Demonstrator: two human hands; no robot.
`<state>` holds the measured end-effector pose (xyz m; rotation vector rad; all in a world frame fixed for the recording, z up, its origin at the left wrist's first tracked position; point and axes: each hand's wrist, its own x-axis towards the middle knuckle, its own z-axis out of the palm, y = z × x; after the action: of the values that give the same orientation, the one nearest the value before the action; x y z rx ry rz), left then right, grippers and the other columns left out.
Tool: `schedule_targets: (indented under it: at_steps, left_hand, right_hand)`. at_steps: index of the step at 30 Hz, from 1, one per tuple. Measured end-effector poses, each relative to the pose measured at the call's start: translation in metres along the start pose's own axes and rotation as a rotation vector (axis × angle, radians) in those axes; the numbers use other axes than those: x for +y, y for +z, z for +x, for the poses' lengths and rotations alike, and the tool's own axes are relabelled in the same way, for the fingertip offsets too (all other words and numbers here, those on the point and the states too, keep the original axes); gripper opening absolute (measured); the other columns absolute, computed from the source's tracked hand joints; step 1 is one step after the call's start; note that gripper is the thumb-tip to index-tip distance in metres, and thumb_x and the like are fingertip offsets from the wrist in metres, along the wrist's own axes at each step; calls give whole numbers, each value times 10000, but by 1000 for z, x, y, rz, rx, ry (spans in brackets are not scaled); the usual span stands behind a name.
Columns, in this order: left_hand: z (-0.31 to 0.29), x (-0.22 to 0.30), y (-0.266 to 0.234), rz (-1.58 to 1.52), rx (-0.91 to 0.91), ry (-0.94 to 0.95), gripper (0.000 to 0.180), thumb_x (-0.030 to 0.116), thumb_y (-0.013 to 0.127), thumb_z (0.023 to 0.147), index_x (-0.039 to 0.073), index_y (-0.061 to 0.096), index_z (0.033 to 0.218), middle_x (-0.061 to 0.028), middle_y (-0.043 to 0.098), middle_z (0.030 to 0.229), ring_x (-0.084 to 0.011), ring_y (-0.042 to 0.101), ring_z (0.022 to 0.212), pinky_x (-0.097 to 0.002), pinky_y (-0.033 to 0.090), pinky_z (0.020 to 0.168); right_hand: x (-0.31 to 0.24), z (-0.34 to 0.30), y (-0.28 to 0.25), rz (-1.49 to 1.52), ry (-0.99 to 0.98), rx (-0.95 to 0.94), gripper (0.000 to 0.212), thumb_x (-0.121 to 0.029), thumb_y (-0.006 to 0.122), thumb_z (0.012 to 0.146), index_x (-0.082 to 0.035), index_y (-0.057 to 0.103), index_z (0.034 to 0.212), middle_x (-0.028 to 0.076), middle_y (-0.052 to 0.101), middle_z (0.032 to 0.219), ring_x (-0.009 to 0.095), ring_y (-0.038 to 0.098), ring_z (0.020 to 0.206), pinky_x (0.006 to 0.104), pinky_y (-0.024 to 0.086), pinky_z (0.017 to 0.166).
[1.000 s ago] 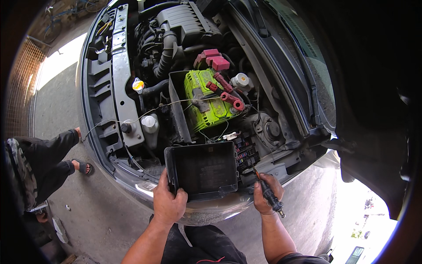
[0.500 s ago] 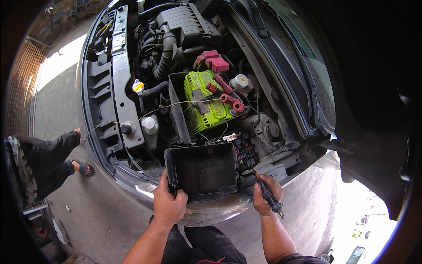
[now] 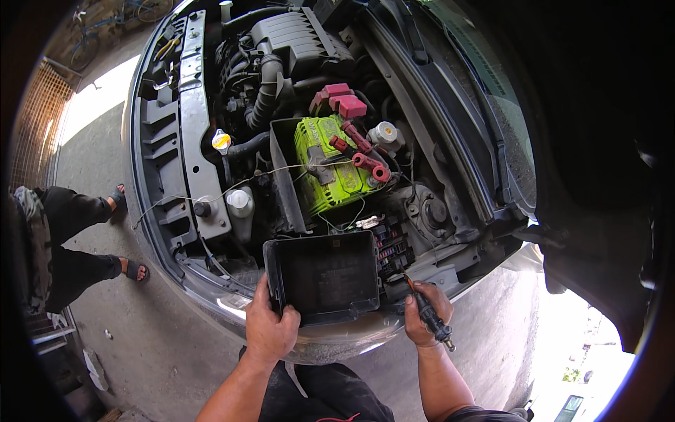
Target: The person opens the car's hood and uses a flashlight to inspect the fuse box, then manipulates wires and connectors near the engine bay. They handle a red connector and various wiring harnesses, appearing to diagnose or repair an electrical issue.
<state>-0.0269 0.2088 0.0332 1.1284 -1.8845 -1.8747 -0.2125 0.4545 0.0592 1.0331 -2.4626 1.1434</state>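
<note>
Grips a black cover (image 3: 327, 281) with the left hand (image 3: 271, 329), hollow side showing, beside the fuse box (image 3: 392, 252); clasps a dark tool (image 3: 434, 321) with the right hand (image 3: 418, 332), tip near the fuses, perhaps touching. Seems already past uncovering, with refitting not yet done.

Black cover (image 3: 323, 274): was shallow, rectangular, hollow side facing up, just beside the fuse box (image 3: 395, 251).
Black tool (image 3: 431, 318): was slanted, its orange end toward the fuse box.
Fuse box: lay uncovered.
</note>
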Motion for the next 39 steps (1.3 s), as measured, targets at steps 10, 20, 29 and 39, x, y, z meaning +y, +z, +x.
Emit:
schedule_targets:
  at_steps: [10,20,29,39]
  left_hand:
    - [1,1,1,-6,-1,-1,691,-24,572,824,-93,495,1507,-249,766,1160,-332,783,1066,-401,594,987]
    - [1,3,1,-12,-14,-3,690,-34,570,828,-107,485,1509,-247,764,1165,-313,780,1064,-395,595,987]
    - [1,-1,3,-41,21,35,686,-38,570,822,-108,499,1501,-250,766,1173,-314,776,1087,-389,589,997]
    - [1,4,4,-14,13,7,692,-43,577,814,-88,510,1502,-233,766,1166,-287,771,1069,-383,585,990]
  right_hand:
    - [1,0,-1,1,4,-11,235,-106,802,863,4,742,1061,195,800,998,355,787,861,400,619,792]
    - [0,1,-2,-3,15,-14,232,-108,800,860,3,743,1056,191,804,996,355,790,866,404,621,800]
    - [-2,3,-1,1,11,-12,230,-106,803,858,4,746,1052,188,808,1007,350,791,871,401,617,805]
    - [-3,3,-4,-14,14,-19,234,-78,807,835,7,748,1046,189,806,989,350,793,863,398,621,796]
